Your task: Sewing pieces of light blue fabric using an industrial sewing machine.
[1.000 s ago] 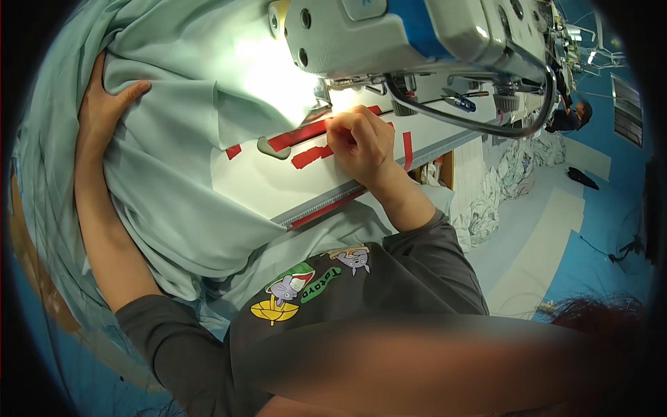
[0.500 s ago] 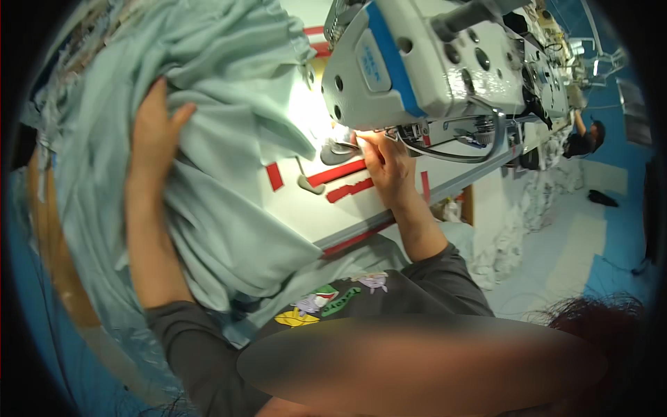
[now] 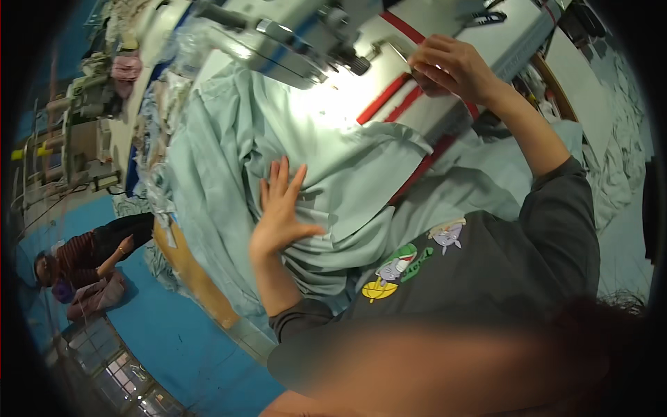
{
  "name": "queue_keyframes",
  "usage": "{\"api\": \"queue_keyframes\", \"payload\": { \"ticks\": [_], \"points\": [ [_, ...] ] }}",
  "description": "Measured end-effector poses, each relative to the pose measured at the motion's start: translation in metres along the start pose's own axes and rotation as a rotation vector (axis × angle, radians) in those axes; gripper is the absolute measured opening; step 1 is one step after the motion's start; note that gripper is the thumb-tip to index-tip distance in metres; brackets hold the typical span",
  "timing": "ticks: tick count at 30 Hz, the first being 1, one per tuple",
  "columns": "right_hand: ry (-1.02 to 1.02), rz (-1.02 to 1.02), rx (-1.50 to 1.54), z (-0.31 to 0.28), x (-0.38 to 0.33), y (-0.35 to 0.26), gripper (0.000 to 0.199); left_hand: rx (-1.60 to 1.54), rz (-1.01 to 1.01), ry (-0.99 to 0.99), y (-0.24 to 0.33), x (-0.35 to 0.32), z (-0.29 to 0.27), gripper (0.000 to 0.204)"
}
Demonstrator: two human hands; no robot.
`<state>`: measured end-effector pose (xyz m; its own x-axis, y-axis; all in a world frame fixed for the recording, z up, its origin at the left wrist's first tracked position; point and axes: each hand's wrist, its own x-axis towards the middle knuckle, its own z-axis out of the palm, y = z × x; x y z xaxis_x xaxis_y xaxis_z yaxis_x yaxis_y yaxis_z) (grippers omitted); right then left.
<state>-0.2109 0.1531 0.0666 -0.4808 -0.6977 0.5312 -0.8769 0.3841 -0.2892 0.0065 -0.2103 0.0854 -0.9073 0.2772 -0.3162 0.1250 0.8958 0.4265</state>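
Observation:
Pale green cloth (image 3: 215, 187) lies in loose folds over the sewing table and hangs down toward my lap. Spread on it, my left hand (image 3: 280, 215) has its fingers apart and thumb out to the side. The sewing machine (image 3: 306, 45) stands beyond, its lamp throwing a bright patch on the cloth beside the needle area. My right hand (image 3: 458, 69) is raised at the right of the machine, fingers curled and pressed together near a thin metal part. What lies in those fingers is hidden.
Red tape strips (image 3: 384, 97) mark the white table. A small black tool (image 3: 484, 19) lies at its far right. More pale cloth (image 3: 611, 153) is heaped at the right. At the left a seated person (image 3: 87, 260) is on the blue floor (image 3: 167, 326), near other machines.
The view has swung round, so the machine now appears farther left. My right hand has drawn back from the needle area. My left hand stays on the cloth, its fingers more spread.

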Motion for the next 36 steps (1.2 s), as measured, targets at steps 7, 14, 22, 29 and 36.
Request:
{"api": "queue_keyframes", "payload": {
  "ticks": [7, 14, 22, 29, 36],
  "points": [
    [-0.009, -0.111, 0.211, 0.053, -0.005, -0.072, 0.022, -0.351, -0.014, 0.367, 0.024, 0.082, -0.014, 0.040],
    [-1.063, 0.398, 1.057, -0.004, -0.129, -0.098, 0.030, 0.040, -0.019, 0.369, -0.001, 0.104, 0.017, 0.093],
    [-0.594, 0.350, 0.710, -0.066, -0.088, -0.069, 0.017, 0.128, 0.141, 0.301, 0.012, 0.097, -0.010, 0.087],
    [-0.065, 0.098, 0.251, 0.071, -0.014, -0.095, 0.027, 0.124, 0.050, 0.577, 0.006, 0.124, 0.011, 0.049],
    [-0.350, 0.649, 1.416, 0.067, -0.001, -0.105, 0.028, -0.885, 0.190, 0.811, -0.014, 0.113, 0.003, 0.015]
  ]
}}
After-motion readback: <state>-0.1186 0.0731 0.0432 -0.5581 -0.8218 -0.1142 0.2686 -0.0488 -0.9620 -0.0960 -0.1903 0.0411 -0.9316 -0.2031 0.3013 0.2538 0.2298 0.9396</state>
